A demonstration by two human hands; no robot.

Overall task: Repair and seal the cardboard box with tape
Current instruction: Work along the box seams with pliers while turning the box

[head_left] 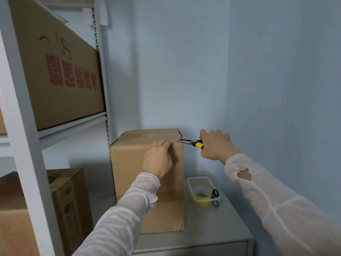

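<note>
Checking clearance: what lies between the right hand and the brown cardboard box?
Head view: yellow-handled pliers, held by the right hand, their nose reaching the top corner of the brown cardboard box.

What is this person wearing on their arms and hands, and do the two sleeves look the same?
The left hand and right hand are bare: no gloves, rings or watch show. The left sleeve is a pale grey, faintly streaked knit reaching the wrist. The right sleeve is thinner, whitish, slightly see-through, with a torn hole near the wrist.
</note>
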